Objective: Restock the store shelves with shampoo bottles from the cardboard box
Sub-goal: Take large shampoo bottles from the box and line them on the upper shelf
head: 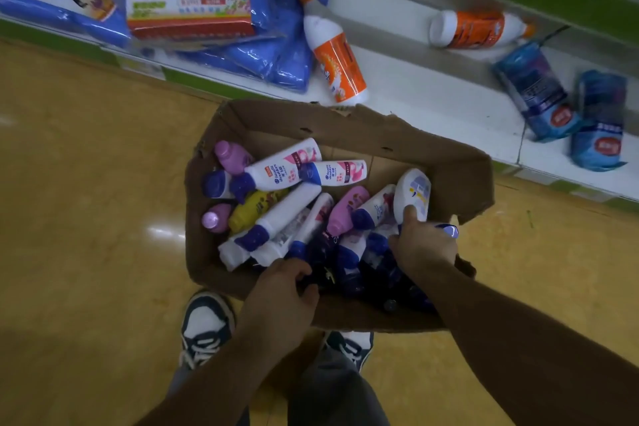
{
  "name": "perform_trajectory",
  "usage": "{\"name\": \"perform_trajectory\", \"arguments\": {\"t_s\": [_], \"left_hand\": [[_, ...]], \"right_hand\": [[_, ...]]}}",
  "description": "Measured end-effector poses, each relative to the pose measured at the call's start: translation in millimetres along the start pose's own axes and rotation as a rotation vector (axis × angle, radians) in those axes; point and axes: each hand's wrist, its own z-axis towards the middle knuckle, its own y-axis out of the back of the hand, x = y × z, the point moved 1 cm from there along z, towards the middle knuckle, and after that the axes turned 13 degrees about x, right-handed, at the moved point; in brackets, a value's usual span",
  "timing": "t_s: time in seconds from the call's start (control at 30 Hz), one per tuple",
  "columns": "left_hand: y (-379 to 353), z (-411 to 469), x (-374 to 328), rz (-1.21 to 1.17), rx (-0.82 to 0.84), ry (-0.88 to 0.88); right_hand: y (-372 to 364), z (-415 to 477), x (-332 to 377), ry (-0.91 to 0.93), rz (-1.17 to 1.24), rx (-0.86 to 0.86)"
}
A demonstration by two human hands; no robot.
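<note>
Shampoo bottle (412, 192): we're picking from cardboard box (345, 124), right hand (425, 247) clamping it; left hand (283, 289) curling among dark bottles (349, 275), hold unclear; next probably lifting to shelf (415, 93).

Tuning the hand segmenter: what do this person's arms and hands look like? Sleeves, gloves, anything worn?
The left forearm and right forearm are bare to the frame edge, with no sleeves in view. The left hand and right hand are ungloved, with no watch, band or ring visible.
</note>
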Motion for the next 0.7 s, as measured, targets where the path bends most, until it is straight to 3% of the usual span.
{"name": "perform_trajectory", "arguments": {"t_s": [0.17,0.37,0.7], "left_hand": [[4,-23,-17,0.008,-0.005,-0.011],[39,-67,-70,0.147,-0.031,-0.035],[137,-200,-247,0.235,-0.071,-0.110]], "right_hand": [[51,-11,-35,-0.066,0.127,-0.030],[122,-81,-64,0.001,0.169,-0.046],[298,-336,-106,0.445,-0.214,-0.222]]}}
